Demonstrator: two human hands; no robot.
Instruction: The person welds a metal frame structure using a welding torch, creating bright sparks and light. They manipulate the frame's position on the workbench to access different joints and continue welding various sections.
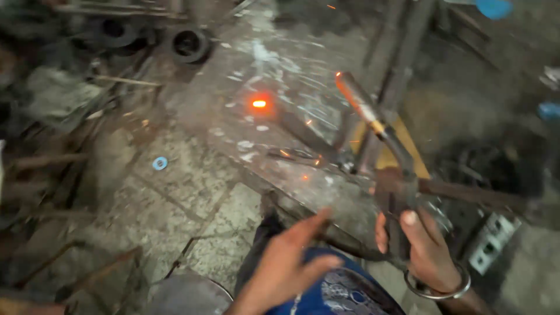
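The electrode holder [402,192] is clamped in the right hand [423,248]; the left hand [286,262] is spread bare and could be burned by sparks from the glowing weld spot [259,104] on the counter [291,76].

Metal worktable [280,76] runs from upper centre toward lower right. On it, near the middle, lies a glowing weld spot [259,104], with scattered sparks to its right. Right hand [421,248] at lower right grips a welding torch [373,125], whose tip points up and left above the table's right part; a bangle [437,287] sits on that wrist. Left hand [286,262] hangs empty at lower centre, in front of the table's near edge, left of the right hand. Ring-shaped parts [189,44] lie behind the table's left end. A washer [160,163] lies on the floor, left of the table. Metal rods [408,64] stand behind the torch.
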